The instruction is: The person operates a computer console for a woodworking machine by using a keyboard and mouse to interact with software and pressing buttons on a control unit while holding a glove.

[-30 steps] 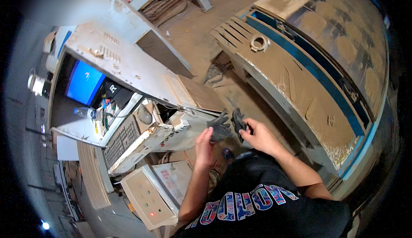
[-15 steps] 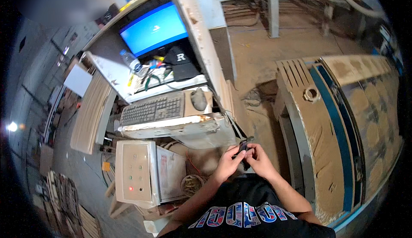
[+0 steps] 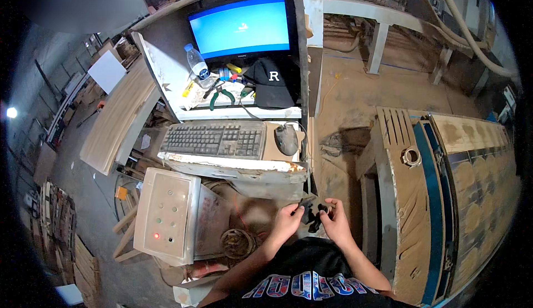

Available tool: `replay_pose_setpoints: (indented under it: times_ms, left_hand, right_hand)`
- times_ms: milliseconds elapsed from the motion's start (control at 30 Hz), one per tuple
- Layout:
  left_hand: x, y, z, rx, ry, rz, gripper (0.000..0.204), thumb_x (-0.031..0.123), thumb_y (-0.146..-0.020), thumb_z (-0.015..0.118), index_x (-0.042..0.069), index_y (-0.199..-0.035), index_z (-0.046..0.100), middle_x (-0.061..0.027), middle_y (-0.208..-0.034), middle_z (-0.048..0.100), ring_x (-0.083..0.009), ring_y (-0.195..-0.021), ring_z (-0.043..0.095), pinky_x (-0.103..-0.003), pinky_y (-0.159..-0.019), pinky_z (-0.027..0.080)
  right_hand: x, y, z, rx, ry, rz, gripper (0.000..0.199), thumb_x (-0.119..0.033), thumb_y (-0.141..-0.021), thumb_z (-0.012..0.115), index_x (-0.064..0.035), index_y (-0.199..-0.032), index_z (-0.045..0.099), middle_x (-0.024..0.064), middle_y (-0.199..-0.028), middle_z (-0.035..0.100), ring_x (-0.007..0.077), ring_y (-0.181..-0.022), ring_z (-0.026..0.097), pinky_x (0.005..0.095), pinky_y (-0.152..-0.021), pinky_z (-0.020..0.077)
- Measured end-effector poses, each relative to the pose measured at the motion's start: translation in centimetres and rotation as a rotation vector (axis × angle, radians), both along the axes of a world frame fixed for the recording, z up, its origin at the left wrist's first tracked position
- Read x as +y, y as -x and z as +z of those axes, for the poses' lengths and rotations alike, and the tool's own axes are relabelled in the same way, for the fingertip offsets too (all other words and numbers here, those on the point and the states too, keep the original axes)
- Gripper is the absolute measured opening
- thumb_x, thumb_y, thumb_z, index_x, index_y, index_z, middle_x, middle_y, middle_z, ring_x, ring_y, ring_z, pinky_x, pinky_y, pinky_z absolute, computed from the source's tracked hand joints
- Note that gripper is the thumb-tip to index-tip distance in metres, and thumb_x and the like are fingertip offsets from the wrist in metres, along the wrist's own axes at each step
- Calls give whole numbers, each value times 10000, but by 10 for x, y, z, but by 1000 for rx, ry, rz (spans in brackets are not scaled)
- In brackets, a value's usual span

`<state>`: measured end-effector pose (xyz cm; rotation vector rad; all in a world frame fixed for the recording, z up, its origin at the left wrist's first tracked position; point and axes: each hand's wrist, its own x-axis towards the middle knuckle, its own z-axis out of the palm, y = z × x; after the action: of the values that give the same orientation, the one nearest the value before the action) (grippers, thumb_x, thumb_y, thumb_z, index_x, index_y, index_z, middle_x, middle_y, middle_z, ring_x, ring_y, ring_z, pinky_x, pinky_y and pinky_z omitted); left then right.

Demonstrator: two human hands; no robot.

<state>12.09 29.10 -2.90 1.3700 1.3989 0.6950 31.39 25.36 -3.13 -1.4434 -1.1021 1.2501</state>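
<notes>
Just in front of my black shirt, both hands are raised close together. My right hand [image 3: 336,223] pinches a small, crumpled-looking black item [image 3: 317,219] between thumb and fingers; its kind is not clear. My left hand [image 3: 286,222] is closed, fingertips together, at a dark piece [image 3: 305,203] beside that item. Whether the two dark parts are joined cannot be told. Beyond my hands, a dusty keyboard [image 3: 216,140] and a mouse [image 3: 286,140] lie on the cabinet's pull-out shelf [image 3: 233,165].
A monitor [image 3: 240,29] glows blue inside the cabinet, above a water bottle [image 3: 197,62], green-handled pliers [image 3: 222,98] and a black cap [image 3: 273,83]. A control box [image 3: 169,213] with a red light stands left of my hands. At right is a dusty machine bed [image 3: 413,208].
My hands have drawn slightly apart, showing more of the black item between them. The view has shifted, so the monitor and cabinet sit farther right and more upright.
</notes>
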Motion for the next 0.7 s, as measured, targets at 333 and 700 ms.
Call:
replay_pose_setpoints:
  times_ms: [333, 700]
  left_hand:
    - [5, 1, 8, 0, -207, -306, 354, 314, -1046, 730, -13, -1182, 718, -184, -1088, 654, -348, -991, 682, -419, -855, 546]
    - [32, 73, 76, 412, -312, -448, 262, 108, -934, 696, -45, -1145, 664, -205, -1253, 640, -462, -1178, 638, -533, -991, 539]
  right_hand:
    - [3, 8, 15, -73, 15, 158, 426, -1, -1106, 562, -35, -1508, 428, 138, -1179, 680, 162, -1061, 648, 316, -917, 540]
    - [50, 64, 131, -671, -145, 476, 454, -247, -1045, 697, -105, -1464, 600, 235, -961, 791, 411, -922, 785, 451, -798, 624]
